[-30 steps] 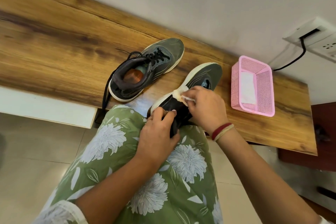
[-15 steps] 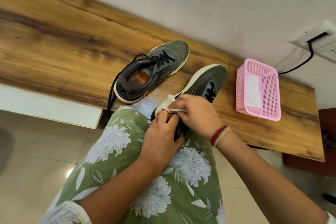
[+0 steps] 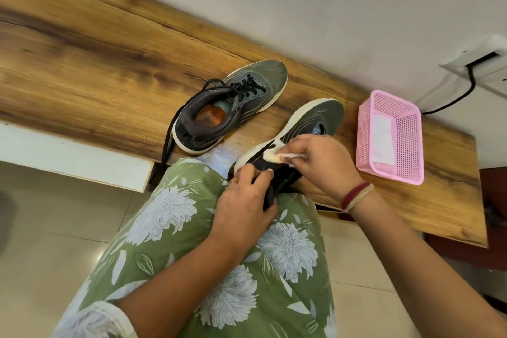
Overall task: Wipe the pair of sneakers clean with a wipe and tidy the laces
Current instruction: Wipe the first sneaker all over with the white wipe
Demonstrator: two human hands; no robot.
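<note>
A long wooden tabletop (image 3: pixel 82 68) ran along a pale wall, and toward its middle stood the first sneaker (image 3: pixel 255 101), upright on its sole, grey with a white midsole, its toe pointing at the wall. Its black laces (image 3: pixel 248 88) were loose, and one end hung over the tabletop's front edge. Below it lay the person's lap in green floral cloth (image 3: pixel 175 228). The left hand (image 3: pixel 244 200) wore a ring, and its grip was curled tight round the dark heel end of the second sneaker (image 3: pixel 315 121), which lay tipped on its side with its heel over the lap and its toe on the tabletop, just beside the first. A crumpled white wipe (image 3: pixel 273 156) was pressed against the dark upper near the white midsole, pinched in the grip of the right hand (image 3: pixel 321 162), whose fingers were bent round it; red and pale bands (image 3: pixel 356 196) circled that wrist. Further right, apart from the shoes, a pink mesh basket (image 3: pixel 411 151) sat on the tabletop with a flat white sheet (image 3: pixel 382 137) inside. On the wall beyond, a black cable (image 3: pixel 463 93) ran into a white socket (image 3: pixel 488 63).
</note>
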